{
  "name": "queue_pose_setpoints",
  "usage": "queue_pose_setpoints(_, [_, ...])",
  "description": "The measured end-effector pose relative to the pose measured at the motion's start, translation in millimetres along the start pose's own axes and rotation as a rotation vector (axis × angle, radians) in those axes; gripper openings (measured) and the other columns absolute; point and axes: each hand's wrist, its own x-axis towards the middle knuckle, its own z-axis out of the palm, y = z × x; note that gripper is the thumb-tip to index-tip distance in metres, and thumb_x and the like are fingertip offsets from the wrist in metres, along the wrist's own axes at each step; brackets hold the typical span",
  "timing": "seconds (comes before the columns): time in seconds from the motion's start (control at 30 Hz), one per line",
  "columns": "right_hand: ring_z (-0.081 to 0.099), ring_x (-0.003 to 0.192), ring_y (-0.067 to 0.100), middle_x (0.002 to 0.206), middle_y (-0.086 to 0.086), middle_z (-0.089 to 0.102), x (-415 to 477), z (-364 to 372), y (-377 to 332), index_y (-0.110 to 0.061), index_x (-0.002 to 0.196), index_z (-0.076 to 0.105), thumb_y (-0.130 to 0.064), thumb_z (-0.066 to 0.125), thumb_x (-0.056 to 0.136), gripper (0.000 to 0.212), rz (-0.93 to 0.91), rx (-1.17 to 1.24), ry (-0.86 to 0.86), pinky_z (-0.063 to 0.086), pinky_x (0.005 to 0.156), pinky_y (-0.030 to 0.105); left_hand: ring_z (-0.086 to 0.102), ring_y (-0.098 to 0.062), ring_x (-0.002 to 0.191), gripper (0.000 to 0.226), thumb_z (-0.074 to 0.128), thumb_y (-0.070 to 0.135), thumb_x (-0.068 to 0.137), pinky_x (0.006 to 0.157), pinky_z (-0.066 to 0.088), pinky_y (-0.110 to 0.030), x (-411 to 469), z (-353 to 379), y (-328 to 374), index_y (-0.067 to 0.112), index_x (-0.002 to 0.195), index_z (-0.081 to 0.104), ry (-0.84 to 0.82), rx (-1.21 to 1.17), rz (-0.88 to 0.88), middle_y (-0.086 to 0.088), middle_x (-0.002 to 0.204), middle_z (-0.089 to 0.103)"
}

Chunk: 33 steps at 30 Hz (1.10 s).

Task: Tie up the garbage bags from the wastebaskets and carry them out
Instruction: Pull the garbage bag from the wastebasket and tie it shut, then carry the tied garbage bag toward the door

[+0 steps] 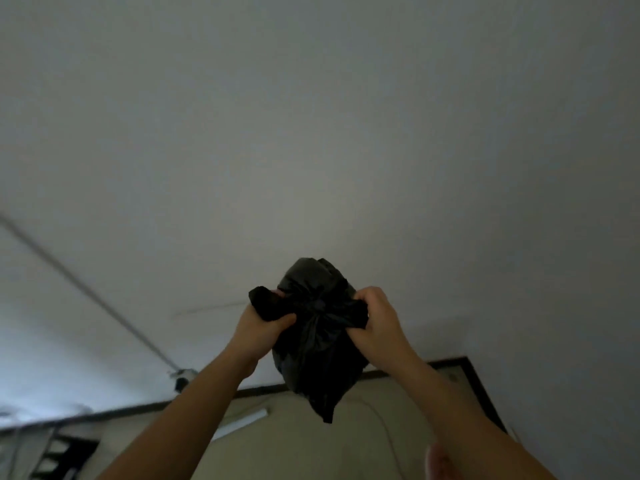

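Head view: dim room, camera facing a pale wall (311, 133) with a strip of tan floor (304, 452) at the bottom.
Garbage bag (317, 344): black and bulging, held up in the air between both hands, in front of the wall and above the floor; its lower end tapers to a point hanging down.
Knot (316, 305): the bag's gathered top is cinched at the middle, midway between the two hands.
Left hand (259, 329): clenched around the left tail of the bag's top, a bunch of black plastic sticking out above the fist.
Right hand (377, 327): clenched around the right tail, fingers curled over the plastic.
Forearms: bare, reaching up from the lower edge towards the bag.
Baseboard (138, 408): a dark line where the wall meets the floor.
Cord (86, 289): runs slantwise down the wall at left to a small fitting (181, 377).
White strip (242, 422): lies on the floor below the left forearm.
Thin cable (388, 431): curves over the floor under the bag.
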Motion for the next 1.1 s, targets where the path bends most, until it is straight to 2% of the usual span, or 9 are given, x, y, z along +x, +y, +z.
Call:
queue_pose_setpoints(0.13, [0.052, 0.091, -0.004, 0.101, -0.009, 0.047, 27.5, 99.5, -66.9, -0.02, 0.094, 0.05, -0.028, 0.065, 0.078, 0.023, -0.13, 0.006, -0.137, 0.041, 0.075, 0.006, 0.071, -0.026, 0.096, 0.026, 0.076, -0.005, 0.079, 0.085, 0.057, -0.043, -35.0, -121.1, -14.8, 0.015, 0.095, 0.068, 0.248, -0.144, 0.044, -0.012, 0.1, 0.074])
queue_pose_setpoints(0.2, [0.051, 0.092, -0.004, 0.102, -0.007, 0.046, 31.9, 169.9, -103.6, -0.017, 0.096, 0.051, -0.026, 0.066, 0.079, 0.024, -0.182, 0.015, -0.21, 0.041, 0.076, 0.006, 0.072, -0.026, 0.094, 0.025, 0.074, -0.007, 0.08, 0.083, 0.058, -0.042, -56.8, -194.9, -31.7, 0.012, 0.094, 0.067, 0.364, -0.201, 0.084, -0.012, 0.096, 0.075])
queue_pose_setpoints(0.37, [0.05, 0.093, -0.008, 0.103, -0.01, 0.045, 30.0, 369.5, -202.9, -0.017, 0.099, 0.051, -0.013, 0.07, 0.08, 0.027, -0.306, 0.062, -0.363, 0.039, 0.076, 0.003, 0.072, -0.02, 0.083, 0.014, 0.075, -0.002, 0.081, 0.065, 0.056, -0.024, -114.9, -389.9, -73.2, 0.009, 0.087, 0.069, 0.62, -0.253, 0.139, -0.007, 0.081, 0.075])
queue_pose_setpoints(0.57, [0.051, 0.095, -0.006, 0.106, -0.007, 0.047, 27.7, 570.0, -317.1, -0.02, 0.103, 0.051, -0.01, 0.069, 0.08, 0.031, -0.427, 0.107, -0.548, 0.04, 0.078, 0.004, 0.071, -0.034, 0.094, 0.014, 0.076, 0.0, 0.082, 0.084, 0.058, -0.044, -173.2, -586.4, -116.6, -0.002, 0.093, 0.068, 0.869, -0.338, 0.164, -0.021, 0.095, 0.074])
queue_pose_setpoints(0.67, [0.052, 0.092, -0.003, 0.104, -0.009, 0.047, 29.9, 647.0, -358.4, -0.022, 0.1, 0.05, -0.014, 0.067, 0.076, 0.03, -0.471, 0.133, -0.61, 0.041, 0.076, 0.006, 0.072, -0.028, 0.095, 0.014, 0.074, 0.001, 0.084, 0.082, 0.057, -0.04, -187.0, -655.7, -132.6, 0.004, 0.098, 0.071, 0.938, -0.392, 0.172, -0.012, 0.096, 0.076])
queue_pose_setpoints(0.77, [0.051, 0.092, -0.003, 0.102, -0.014, 0.046, 34.6, 736.7, -393.8, -0.025, 0.097, 0.049, -0.019, 0.063, 0.071, 0.03, -0.511, 0.161, -0.677, 0.041, 0.076, 0.007, 0.073, -0.026, 0.094, 0.018, 0.072, 0.0, 0.085, 0.082, 0.057, -0.038, -193.3, -731.7, -152.0, 0.004, 0.103, 0.071, 1.027, -0.45, 0.171, -0.011, 0.098, 0.076])
queue_pose_setpoints(0.87, [0.05, 0.093, -0.004, 0.101, -0.01, 0.048, 47.0, 834.6, -422.8, -0.022, 0.097, 0.05, -0.014, 0.064, 0.07, 0.031, -0.571, 0.199, -0.77, 0.04, 0.076, 0.006, 0.072, -0.028, 0.081, 0.012, 0.069, -0.005, 0.085, 0.07, 0.059, -0.03, -196.2, -807.0, -173.6, 0.001, 0.095, 0.07, 1.126, -0.52, 0.181, -0.011, 0.088, 0.076])
queue_pose_setpoints(0.97, [0.05, 0.091, -0.003, 0.099, -0.006, 0.049, 42.0, 928.0, -454.1, -0.021, 0.095, 0.051, -0.013, 0.066, 0.072, 0.029, -0.626, 0.245, -0.883, 0.04, 0.073, 0.006, 0.072, -0.032, 0.098, 0.02, 0.065, -0.006, 0.088, 0.085, 0.058, -0.042, -214.4, -868.1, -200.3, -0.007, 0.108, 0.067, 1.239, -0.632, 0.144, -0.018, 0.105, 0.075])
queue_pose_setpoints(1.1, [0.051, 0.088, -0.001, 0.097, -0.01, 0.047, 9.7, 1041.3, -523.4, -0.023, 0.096, 0.049, -0.017, 0.065, 0.072, 0.029, -0.672, 0.33, -1.026, 0.04, 0.071, 0.007, 0.071, -0.033, 0.1, 0.018, 0.063, -0.006, 0.089, 0.082, 0.054, -0.038, -265.6, -966.4, -225.1, -0.007, 0.107, 0.067, 1.39, -0.635, 0.126, -0.02, 0.106, 0.074])
